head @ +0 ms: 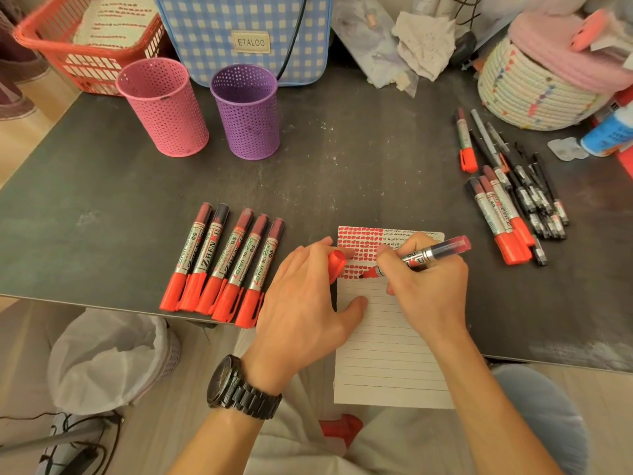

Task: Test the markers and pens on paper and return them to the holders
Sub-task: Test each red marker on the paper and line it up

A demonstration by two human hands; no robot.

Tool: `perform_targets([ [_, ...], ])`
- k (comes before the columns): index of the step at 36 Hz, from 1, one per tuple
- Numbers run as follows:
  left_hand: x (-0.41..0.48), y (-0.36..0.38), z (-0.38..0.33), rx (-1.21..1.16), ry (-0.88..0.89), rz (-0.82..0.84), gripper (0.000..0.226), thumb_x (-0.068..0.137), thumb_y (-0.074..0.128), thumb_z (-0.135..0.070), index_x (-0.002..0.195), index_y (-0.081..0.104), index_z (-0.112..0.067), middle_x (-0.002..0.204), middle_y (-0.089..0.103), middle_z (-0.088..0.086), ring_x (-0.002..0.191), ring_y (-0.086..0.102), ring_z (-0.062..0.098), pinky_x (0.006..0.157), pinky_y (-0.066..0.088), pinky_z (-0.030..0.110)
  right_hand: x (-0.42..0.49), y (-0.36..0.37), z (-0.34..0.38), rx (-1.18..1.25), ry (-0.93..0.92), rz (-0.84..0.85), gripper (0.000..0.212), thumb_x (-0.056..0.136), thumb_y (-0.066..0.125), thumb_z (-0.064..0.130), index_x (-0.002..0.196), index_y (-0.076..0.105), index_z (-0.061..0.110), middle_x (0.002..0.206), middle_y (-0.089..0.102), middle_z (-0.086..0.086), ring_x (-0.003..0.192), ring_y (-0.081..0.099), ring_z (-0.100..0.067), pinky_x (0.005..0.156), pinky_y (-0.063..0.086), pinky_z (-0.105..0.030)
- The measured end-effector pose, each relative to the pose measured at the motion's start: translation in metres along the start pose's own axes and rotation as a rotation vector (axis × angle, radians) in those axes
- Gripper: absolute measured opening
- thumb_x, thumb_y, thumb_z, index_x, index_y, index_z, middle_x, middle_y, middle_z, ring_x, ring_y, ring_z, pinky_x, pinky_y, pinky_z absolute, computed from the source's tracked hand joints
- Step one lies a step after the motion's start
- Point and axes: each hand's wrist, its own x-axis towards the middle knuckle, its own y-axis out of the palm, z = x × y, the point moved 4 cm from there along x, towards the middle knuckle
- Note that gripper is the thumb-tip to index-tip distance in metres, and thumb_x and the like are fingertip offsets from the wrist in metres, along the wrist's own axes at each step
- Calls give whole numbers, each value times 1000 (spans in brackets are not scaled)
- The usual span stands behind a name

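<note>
Right hand (424, 279) grips marker (428, 255), tip seemingly touching paper (383, 337).

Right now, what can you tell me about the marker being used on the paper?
The marker has a silver barrel with printed lettering and a translucent dark-red rear end. It is uncapped and tilted. Its dark tip touches the lined paper at the edge of rows of red marks, and its rear points up and right. The right hand pinches it near the tip. The left hand holds a red cap, probably its own, just beside it.
</note>
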Motion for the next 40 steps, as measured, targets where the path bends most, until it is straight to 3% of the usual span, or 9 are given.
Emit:
perform_targets([
  [12, -1, 1, 1, 2, 7, -10, 61, 80, 72, -51, 131, 52, -24, 145, 50, -9, 132, 31, -2, 112, 18, 18, 0, -1, 1, 3, 10, -17, 29, 86, 72, 12, 60, 61, 17, 49, 61, 5, 45, 60, -8, 48, 46, -16],
  [23, -1, 1, 1, 6, 8, 7, 63, 80, 71, -52, 133, 51, -25, 145, 49, -10, 132, 31, -3, 111, 15, 15, 0, -1, 0, 23, 9, -18, 29, 87, 73, 7, 61, 63, 15, 49, 61, 4, 45, 61, -7, 48, 44, -10],
  [26, 0, 1, 1, 6, 10, 10, 63, 80, 71, -52, 133, 51, -25, 145, 50, -10, 132, 30, -3, 109, 8, 7, 0, -1, 0, 20, 11, -15, 30, 87, 72, 7, 60, 63, 15, 49, 61, 4, 45, 60, -6, 48, 44, -10],
  [32, 0, 2, 2, 6, 15, -8, 62, 80, 71, -52, 132, 52, -25, 144, 51, -10, 132, 30, -3, 111, 18, 18, 0, -1, 0, 15, 17, -22, 27, 87, 72, 6, 62, 63, 12, 50, 61, 2, 45, 61, -6, 47, 44, -11],
  [40, -1, 2, 3, -2, 8, -8, 62, 80, 71, -52, 132, 52, -25, 144, 51, -10, 132, 31, -3, 111, 15, 14, 0, -2, -1, 23, 10, -26, 28, 86, 72, 7, 61, 63, 13, 48, 61, 2, 44, 61, -7, 48, 44, -12],
])
